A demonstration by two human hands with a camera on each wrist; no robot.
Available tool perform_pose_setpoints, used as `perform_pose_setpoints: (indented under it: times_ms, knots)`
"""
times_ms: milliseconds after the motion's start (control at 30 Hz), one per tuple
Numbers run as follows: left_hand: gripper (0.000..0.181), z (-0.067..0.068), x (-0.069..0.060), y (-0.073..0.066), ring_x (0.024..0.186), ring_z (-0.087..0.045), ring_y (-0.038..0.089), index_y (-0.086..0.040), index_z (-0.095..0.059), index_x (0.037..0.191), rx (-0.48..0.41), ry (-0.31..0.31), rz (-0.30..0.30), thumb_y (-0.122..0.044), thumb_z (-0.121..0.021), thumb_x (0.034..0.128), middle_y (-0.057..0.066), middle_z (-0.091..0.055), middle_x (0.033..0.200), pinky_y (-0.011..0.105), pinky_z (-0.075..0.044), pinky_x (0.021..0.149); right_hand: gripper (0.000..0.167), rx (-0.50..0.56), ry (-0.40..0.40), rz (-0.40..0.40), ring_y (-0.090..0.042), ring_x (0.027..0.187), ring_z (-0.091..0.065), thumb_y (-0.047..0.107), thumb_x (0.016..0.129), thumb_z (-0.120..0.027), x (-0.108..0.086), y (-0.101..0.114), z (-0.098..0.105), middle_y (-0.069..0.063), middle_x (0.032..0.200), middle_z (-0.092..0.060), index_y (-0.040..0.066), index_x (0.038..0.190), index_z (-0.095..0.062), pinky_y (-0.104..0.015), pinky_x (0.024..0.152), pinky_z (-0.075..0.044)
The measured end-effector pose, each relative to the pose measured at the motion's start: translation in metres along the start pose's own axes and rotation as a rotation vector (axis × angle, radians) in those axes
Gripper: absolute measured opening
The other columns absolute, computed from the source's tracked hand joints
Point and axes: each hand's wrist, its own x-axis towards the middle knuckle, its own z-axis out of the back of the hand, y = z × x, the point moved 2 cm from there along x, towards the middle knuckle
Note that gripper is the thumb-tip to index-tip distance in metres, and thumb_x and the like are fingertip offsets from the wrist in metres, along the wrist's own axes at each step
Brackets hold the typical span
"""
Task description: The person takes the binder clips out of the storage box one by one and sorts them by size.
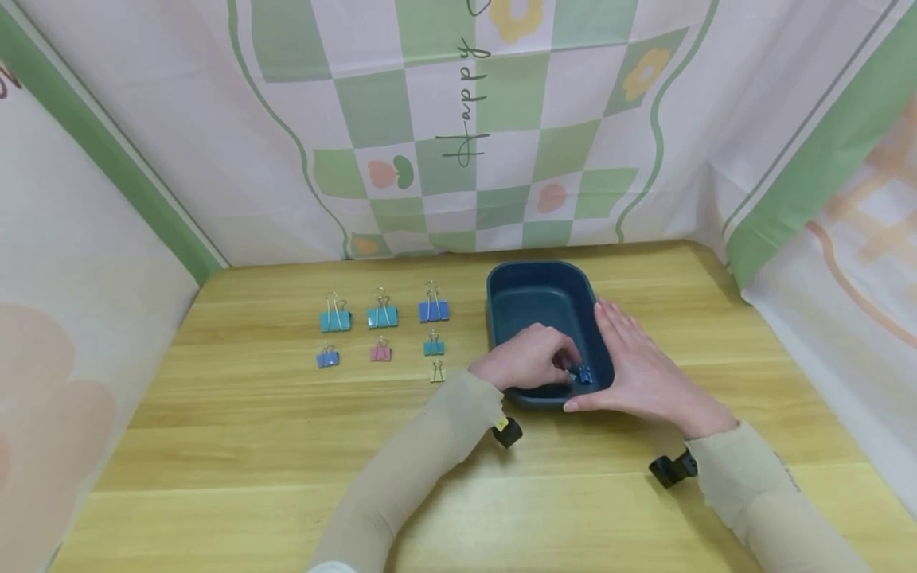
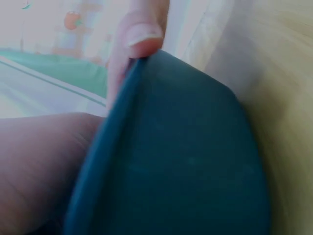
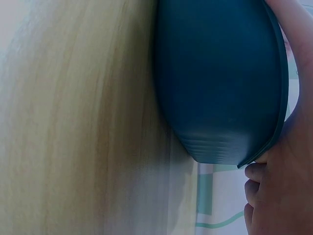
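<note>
In the head view, a dark teal plastic box [image 1: 540,278] stands on the wooden table. My left hand [image 1: 530,356] reaches over its near left rim, its bent fingers low inside the near right corner. Thumb and fingertips pinch a small binder clip that they mostly hide. Right beside them in the box lies a small blue binder clip [image 1: 586,375]. Around the box's near right corner my right hand [image 1: 641,374] holds it, fingers along the right wall and thumb at the front rim. The left wrist view shows that thumb [image 2: 144,36] on the rim.
Left of the box stand binder clips in rows: large teal [image 1: 335,321], large teal [image 1: 383,317] and large blue [image 1: 433,310] at the back; small blue [image 1: 328,359], pink [image 1: 381,353] and teal [image 1: 433,348] before them; a small yellow one [image 1: 437,372] nearest. A patterned curtain [image 1: 444,119] hangs behind.
</note>
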Motion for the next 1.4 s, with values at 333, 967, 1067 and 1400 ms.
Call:
perform_pose_setpoints:
  times_ms: [333,967,1067,1400]
  knots:
    - [0.027,0.025,-0.014,-0.004,0.08,-0.061,-0.004,-0.008,-0.076,0.116,-0.091,-0.091,-0.027,-0.017,-0.08,0.0909,-0.006,-0.072,0.098,0.008,-0.048,0.073,0.144,0.001,0.001,-0.009,-0.037,0.153,0.001,0.077,0.071,-0.076,0.001,-0.003,-0.002,-0.022,0.167,0.003,-0.002,0.16,0.004,-0.05,0.123,-0.003]
    - [0.023,0.066,-0.078,0.031,0.087,-0.065,0.005,-0.006,-0.074,0.114,-0.273,-0.208,0.061,-0.012,-0.078,0.0919,-0.001,-0.072,0.101,0.018,-0.053,0.079,0.147,0.004,-0.006,-0.019,-0.037,0.153,-0.001,0.079,0.067,-0.076,0.002,0.0,-0.001,-0.022,0.167,0.002,0.0,0.161,0.004,-0.053,0.122,-0.006]
    - [0.025,0.068,-0.089,0.042,0.086,-0.065,0.006,-0.006,-0.074,0.113,-0.262,-0.235,0.077,-0.012,-0.08,0.0903,-0.002,-0.072,0.098,0.02,-0.054,0.078,0.147,0.002,-0.015,-0.011,-0.038,0.153,-0.002,0.078,0.067,-0.078,0.001,-0.001,-0.002,-0.023,0.167,0.001,-0.001,0.16,0.004,-0.052,0.122,-0.006]
    - [0.027,0.078,-0.13,0.075,0.088,-0.065,0.011,-0.008,-0.074,0.114,-0.241,-0.258,0.179,-0.014,-0.082,0.0886,0.003,-0.072,0.105,0.027,-0.055,0.079,0.147,0.0,-0.012,-0.013,-0.039,0.153,-0.002,0.079,0.066,-0.077,0.002,-0.001,-0.001,-0.024,0.167,0.0,-0.002,0.16,0.002,-0.055,0.122,-0.007]
